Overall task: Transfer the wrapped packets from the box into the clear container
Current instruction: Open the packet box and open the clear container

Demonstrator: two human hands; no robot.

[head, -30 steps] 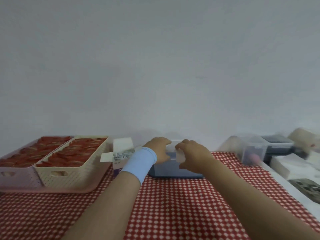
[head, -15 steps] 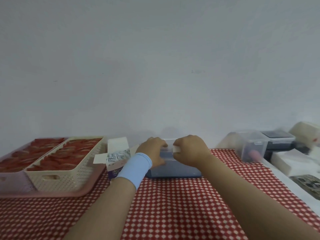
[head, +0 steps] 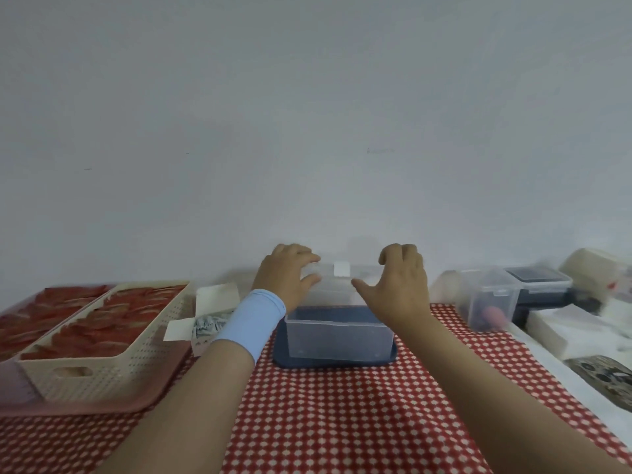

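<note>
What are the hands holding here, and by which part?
The clear lid, lifted above the container: the left hand grips its left end, the right hand its right end.

The wristband (head: 251, 319) hides part of the box (head: 217, 297); the tray (head: 102, 408) is cropped left.

Red-and-white checked cloth (head: 342, 405) front and centre. Clear plastic container (head: 338, 340) on a navy blue base (head: 307, 363), clear plastic lid with a white tab (head: 341, 269) above. Pale blue wristband (head: 251, 318) on the left wrist. Cream perforated basket (head: 113, 367) full of red, on a pink tray (head: 102, 407). White cardboard box (head: 217, 295), grey-and-white printed packets (head: 207, 325) inside. Plain pale grey wall (head: 307, 114) behind.
</note>
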